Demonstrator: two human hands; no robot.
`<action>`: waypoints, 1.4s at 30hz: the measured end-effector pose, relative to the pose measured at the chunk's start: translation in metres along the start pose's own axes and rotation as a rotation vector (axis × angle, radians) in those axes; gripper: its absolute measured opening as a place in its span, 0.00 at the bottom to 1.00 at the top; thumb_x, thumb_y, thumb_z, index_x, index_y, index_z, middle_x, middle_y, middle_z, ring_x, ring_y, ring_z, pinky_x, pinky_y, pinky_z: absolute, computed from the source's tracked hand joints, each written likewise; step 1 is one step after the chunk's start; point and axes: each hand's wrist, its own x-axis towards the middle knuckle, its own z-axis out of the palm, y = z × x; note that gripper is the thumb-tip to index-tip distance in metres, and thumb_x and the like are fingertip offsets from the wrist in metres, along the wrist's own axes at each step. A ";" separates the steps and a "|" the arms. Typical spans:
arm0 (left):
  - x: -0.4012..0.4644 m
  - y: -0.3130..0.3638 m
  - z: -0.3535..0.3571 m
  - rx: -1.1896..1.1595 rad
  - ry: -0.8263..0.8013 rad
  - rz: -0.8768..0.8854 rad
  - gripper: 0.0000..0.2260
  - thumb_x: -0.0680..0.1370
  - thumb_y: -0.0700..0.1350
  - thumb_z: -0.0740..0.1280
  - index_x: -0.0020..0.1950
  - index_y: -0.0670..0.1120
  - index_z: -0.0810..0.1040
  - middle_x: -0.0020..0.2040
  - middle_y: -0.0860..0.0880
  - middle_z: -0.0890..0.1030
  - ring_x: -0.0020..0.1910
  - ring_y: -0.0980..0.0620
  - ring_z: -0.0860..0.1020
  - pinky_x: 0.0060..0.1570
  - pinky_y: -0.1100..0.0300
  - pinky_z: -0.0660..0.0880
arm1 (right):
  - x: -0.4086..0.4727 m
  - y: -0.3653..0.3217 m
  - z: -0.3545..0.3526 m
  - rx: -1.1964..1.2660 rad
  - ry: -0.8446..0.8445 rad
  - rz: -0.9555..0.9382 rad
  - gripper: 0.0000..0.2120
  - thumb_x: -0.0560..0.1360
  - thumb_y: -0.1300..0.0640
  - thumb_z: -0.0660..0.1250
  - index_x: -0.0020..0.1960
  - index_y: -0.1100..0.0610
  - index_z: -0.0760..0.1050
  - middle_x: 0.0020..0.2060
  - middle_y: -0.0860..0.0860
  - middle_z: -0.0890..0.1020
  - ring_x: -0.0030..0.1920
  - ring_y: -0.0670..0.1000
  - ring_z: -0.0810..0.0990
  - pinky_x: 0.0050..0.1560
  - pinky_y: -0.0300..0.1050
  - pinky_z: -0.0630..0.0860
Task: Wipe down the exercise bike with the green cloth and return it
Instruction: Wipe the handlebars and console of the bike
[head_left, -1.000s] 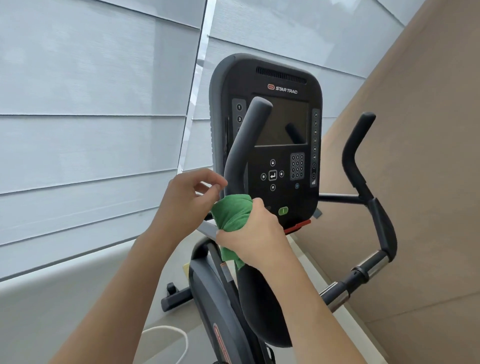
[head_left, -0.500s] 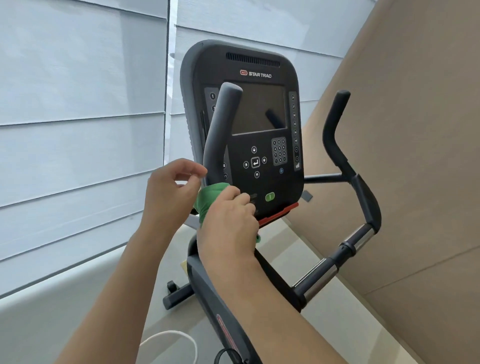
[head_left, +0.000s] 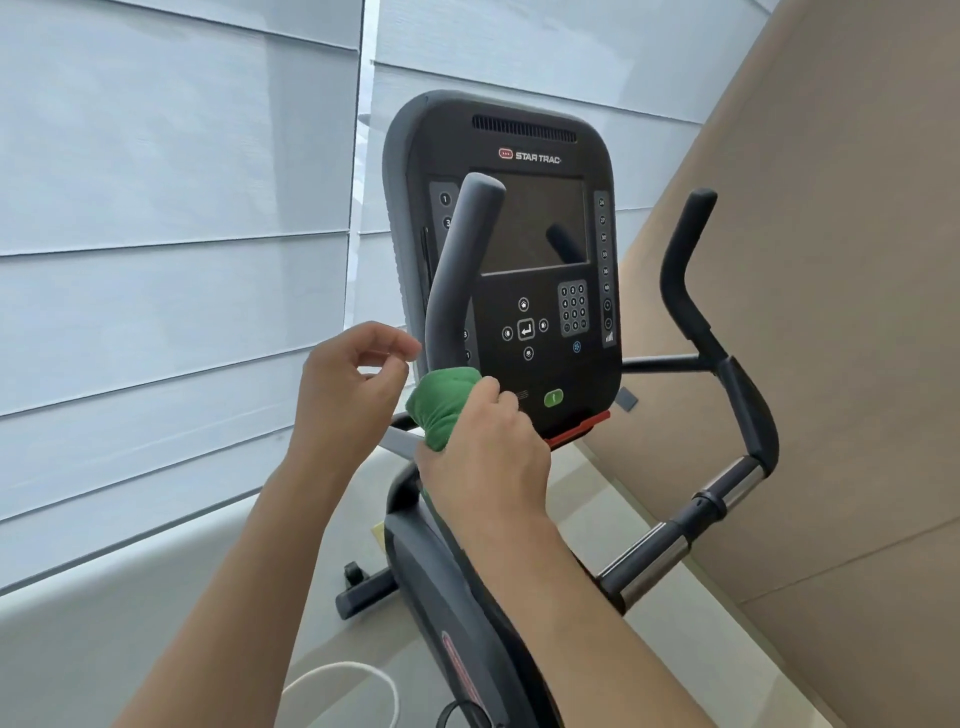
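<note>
- The green cloth (head_left: 441, 410) is bunched around the base of the left handlebar (head_left: 457, 275), just below the console's (head_left: 519, 249) lower left corner.
- The cloth is gripped by the right hand (head_left: 485, 457), whose fingers are curled over it from the near side; the hand is seen just below and in front of the console.
- The left hand (head_left: 348, 384) is held just left of the cloth and the console, apart from the handlebar; nothing is grasped, and its fingers are loosely curled with thumb and forefinger close together.
- The left handlebar is seen rising upright from the cloth and crossing in front of the console's dark screen.
- A green button (head_left: 553, 398) is seen near the console's lower edge, right of the cloth, with a red strip (head_left: 582, 431) beneath it.
- The right handlebar (head_left: 691, 291) is seen right of the console, well apart from both hands, with chrome sections on its lower bar (head_left: 654, 561).
- The bike's frame (head_left: 457, 597) is seen below the console, partly hidden by the right forearm.
- A white cable loop (head_left: 353, 675) is seen on the floor, below and left of the console.
- Pale blinds (head_left: 171, 260) are seen behind and left of the console, and a tan wall (head_left: 831, 260) to its right.
</note>
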 end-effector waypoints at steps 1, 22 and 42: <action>0.001 0.001 0.001 0.001 -0.005 0.004 0.14 0.76 0.33 0.67 0.43 0.53 0.85 0.43 0.59 0.86 0.45 0.58 0.83 0.41 0.73 0.75 | 0.005 0.007 -0.002 0.079 -0.033 -0.008 0.28 0.72 0.34 0.73 0.57 0.53 0.67 0.47 0.48 0.76 0.44 0.53 0.76 0.40 0.47 0.69; 0.009 0.015 -0.022 -0.022 -0.064 0.047 0.18 0.78 0.34 0.67 0.43 0.58 0.84 0.45 0.59 0.86 0.47 0.56 0.84 0.39 0.71 0.75 | 0.091 0.001 -0.098 0.690 0.469 -0.227 0.24 0.80 0.46 0.71 0.72 0.52 0.69 0.62 0.49 0.71 0.60 0.46 0.77 0.61 0.35 0.76; 0.031 0.014 -0.013 0.037 -0.132 0.025 0.16 0.77 0.36 0.64 0.43 0.57 0.85 0.43 0.56 0.85 0.39 0.44 0.83 0.37 0.59 0.78 | 0.080 0.032 -0.067 0.657 -0.010 -0.028 0.20 0.73 0.45 0.78 0.62 0.43 0.75 0.53 0.43 0.81 0.51 0.41 0.82 0.51 0.38 0.81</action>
